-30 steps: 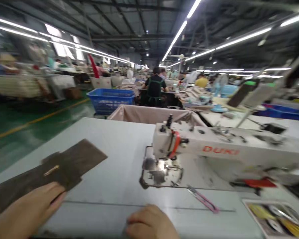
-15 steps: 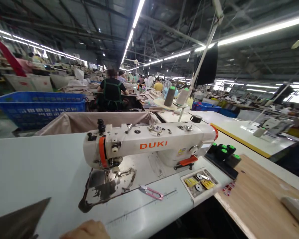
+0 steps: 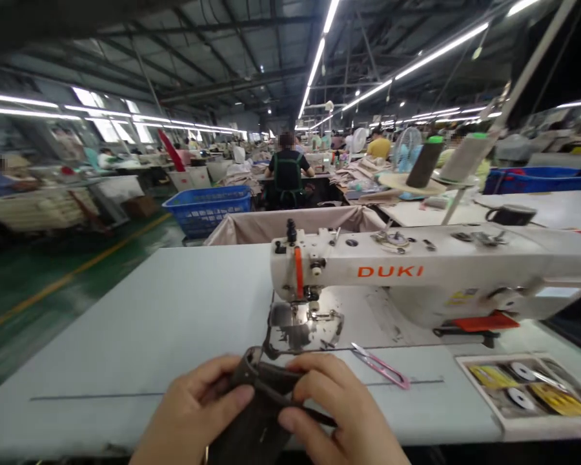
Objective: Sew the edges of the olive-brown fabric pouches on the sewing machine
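Both hands grip a dark brown piece of material [image 3: 259, 413] at the near edge of the white sewing table [image 3: 174, 323]. My left hand [image 3: 193, 413] pinches its left side, thumb on top. My right hand [image 3: 341, 413] closes on its right side. The piece's top edge lies just in front of the worn metal plate [image 3: 295, 326] under the needle of the white DUKI sewing machine [image 3: 416, 274].
Pink thread snips [image 3: 380, 366] lie right of the plate. A tray with bobbins and yellow packets [image 3: 527, 381] sits at the near right. Thread cones [image 3: 423, 161] stand behind the machine. A cloth bin [image 3: 295, 223], a blue basket [image 3: 208, 206] and seated workers lie beyond.
The view swung right, then back to the machine. The dark piece, earlier flat on the table at the left under my left hand, is now held by both hands before the needle plate.
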A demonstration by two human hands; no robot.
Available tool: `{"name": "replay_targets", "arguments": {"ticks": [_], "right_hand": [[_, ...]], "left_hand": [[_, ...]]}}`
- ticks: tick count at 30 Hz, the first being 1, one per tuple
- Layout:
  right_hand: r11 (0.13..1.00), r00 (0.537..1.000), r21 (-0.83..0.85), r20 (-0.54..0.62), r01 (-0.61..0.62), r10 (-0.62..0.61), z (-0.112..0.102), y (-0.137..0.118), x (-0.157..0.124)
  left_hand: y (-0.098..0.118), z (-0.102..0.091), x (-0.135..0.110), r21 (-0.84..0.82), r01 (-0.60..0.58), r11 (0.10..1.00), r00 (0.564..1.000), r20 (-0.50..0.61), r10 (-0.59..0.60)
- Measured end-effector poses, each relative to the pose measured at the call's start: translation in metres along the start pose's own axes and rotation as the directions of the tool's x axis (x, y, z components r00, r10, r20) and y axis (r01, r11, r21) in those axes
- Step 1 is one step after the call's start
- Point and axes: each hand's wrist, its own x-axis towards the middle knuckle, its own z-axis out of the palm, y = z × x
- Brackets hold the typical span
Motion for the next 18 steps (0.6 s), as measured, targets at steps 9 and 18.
{"name": "replay_targets", "arguments": {"ticks": [9,18], "right_hand": [[0.997,0.996,-0.014,-0.019,-0.082,0.082,-0.006,-0.005,0.003],[0.984,0.984,-0.013,-0.025,-0.178,0.178,-0.008,-0.01,0.006]], "left_hand": [[0.012,0.024,-0.013,-0.116,-0.051,0.992,0.994,-0.105,0.039],[0.0,0.021,-0.009,-0.207,0.007,0.978,0.996,-0.09,-0.026]]}}
